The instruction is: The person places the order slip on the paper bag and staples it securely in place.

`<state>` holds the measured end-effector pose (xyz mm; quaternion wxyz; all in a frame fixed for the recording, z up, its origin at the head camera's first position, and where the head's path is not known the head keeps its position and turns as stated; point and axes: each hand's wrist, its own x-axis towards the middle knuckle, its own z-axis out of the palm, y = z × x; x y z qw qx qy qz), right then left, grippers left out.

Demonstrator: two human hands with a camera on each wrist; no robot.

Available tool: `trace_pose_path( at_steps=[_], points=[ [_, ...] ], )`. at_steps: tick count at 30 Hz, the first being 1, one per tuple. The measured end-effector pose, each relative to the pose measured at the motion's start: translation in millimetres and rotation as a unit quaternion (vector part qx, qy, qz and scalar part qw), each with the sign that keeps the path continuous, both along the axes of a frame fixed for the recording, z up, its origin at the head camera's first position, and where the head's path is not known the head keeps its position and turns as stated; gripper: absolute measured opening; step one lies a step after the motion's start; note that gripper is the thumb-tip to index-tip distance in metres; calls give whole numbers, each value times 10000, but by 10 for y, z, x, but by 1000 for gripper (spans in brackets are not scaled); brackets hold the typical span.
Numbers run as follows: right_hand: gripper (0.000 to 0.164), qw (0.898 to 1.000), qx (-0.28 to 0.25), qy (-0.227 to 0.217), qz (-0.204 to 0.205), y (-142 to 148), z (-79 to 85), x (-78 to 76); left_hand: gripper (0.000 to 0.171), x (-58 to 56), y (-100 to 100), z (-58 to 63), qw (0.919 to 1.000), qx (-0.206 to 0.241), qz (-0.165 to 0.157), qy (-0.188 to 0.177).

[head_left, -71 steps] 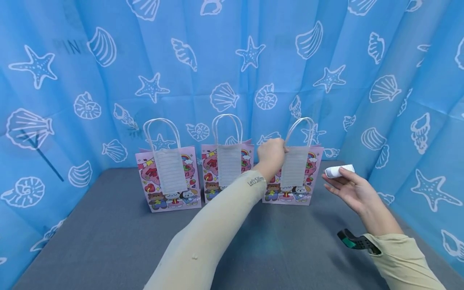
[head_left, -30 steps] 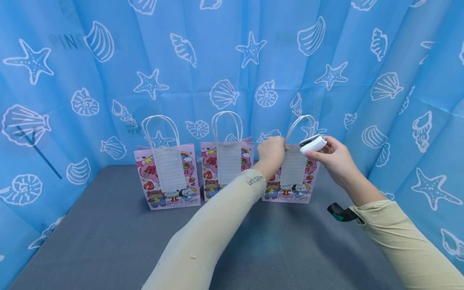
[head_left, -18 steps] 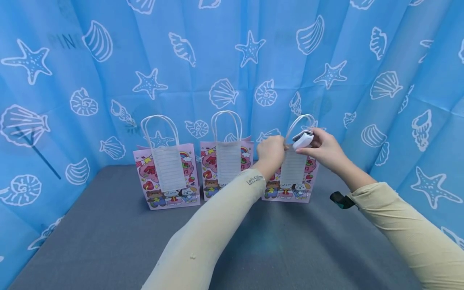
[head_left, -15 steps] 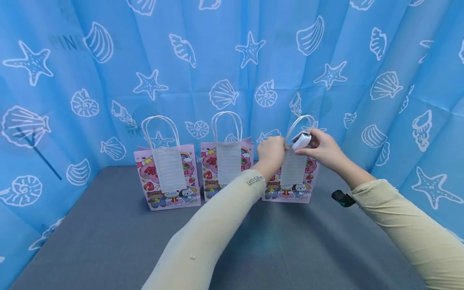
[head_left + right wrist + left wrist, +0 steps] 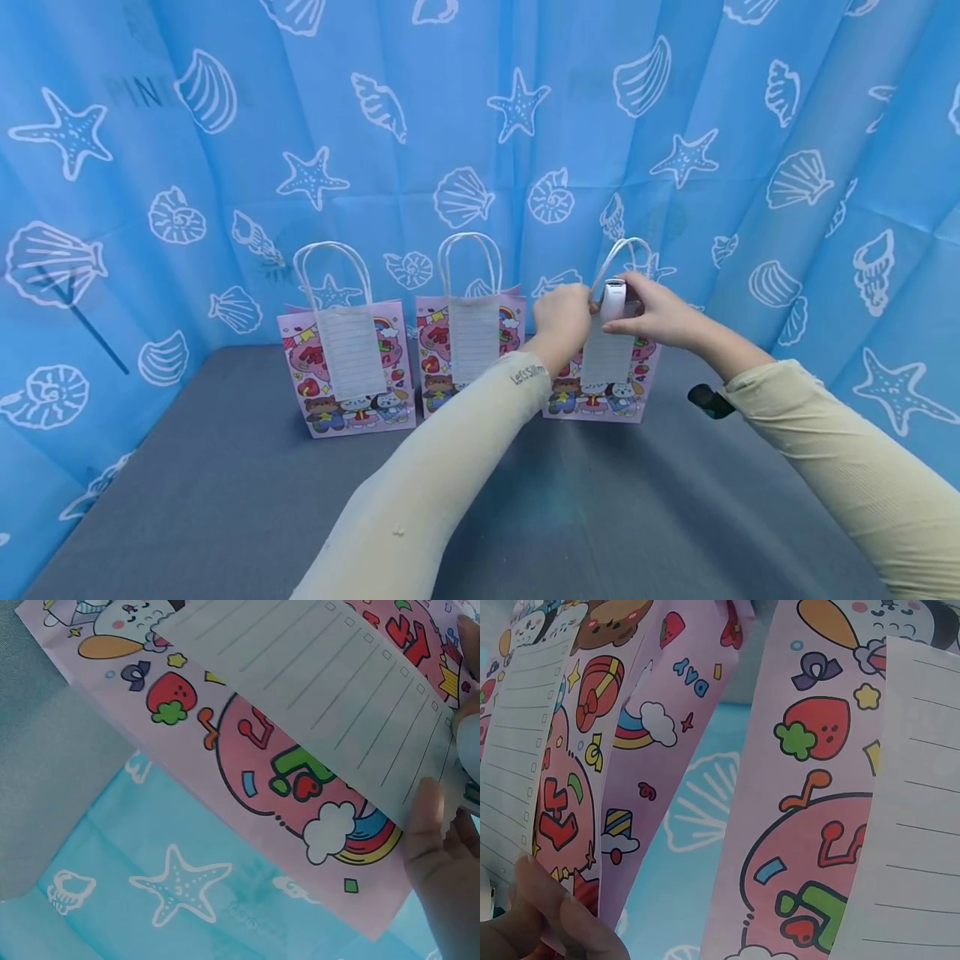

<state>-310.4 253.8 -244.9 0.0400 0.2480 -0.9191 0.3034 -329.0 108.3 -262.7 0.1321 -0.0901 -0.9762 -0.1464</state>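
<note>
At the right of the row stands a pink cartoon paper gift bag (image 5: 648, 371) with white handles. A lined paper slip (image 5: 606, 360) lies upright against its front, reaching the top edge. My left hand (image 5: 562, 321) pinches the slip and bag together at the top left; the left wrist view shows its thumb (image 5: 544, 889) over the slip. My right hand (image 5: 660, 315) holds a small white stapler (image 5: 613, 302) between thumb and fingers, upright over the slip's top end. In the right wrist view the stapler (image 5: 469, 746) is partly cut off by the frame edge.
Two matching gift bags, one at left (image 5: 401, 400) and one in the middle (image 5: 433, 367), each carry a lined slip on the front. All stand on a grey cloth-covered table (image 5: 225, 500) before a blue seashell curtain (image 5: 465, 100).
My right hand has brought the stapler from the right of the bag leftward to the slip's top and turned it upright. My left hand keeps its grip at the bag's top.
</note>
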Motion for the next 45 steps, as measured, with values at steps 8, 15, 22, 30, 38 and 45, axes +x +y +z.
trace_pose_path(
  at_steps=[8, 15, 22, 30, 38, 45],
  points=[
    [48, 9989, 293, 52, -370, -67, 53, -46, 19, -2, -23, 9, 9999, -55, -124, 19],
    [42, 9979, 299, 109, -561, -76, 47, -74, 20, -9, -32, 4, 9998, -55, -209, 54],
    [45, 9983, 297, 107, -492, -85, 41, -107, 20, -16, -51, 6, 9996, -101, -250, 108],
    [41, 9989, 184, 145, -403, -40, 12, -107, 22, -14, -80, 9, 9982, -326, -479, 117],
    [38, 9956, -34, 766, -539, -51, -89, -51, 18, -12, -77, 31, 9973, -289, -671, 93],
    [42, 9912, -194, 1057, -777, -94, -160, -35, 17, -37, -49, 17, 9981, -275, -553, -54]
  ],
)
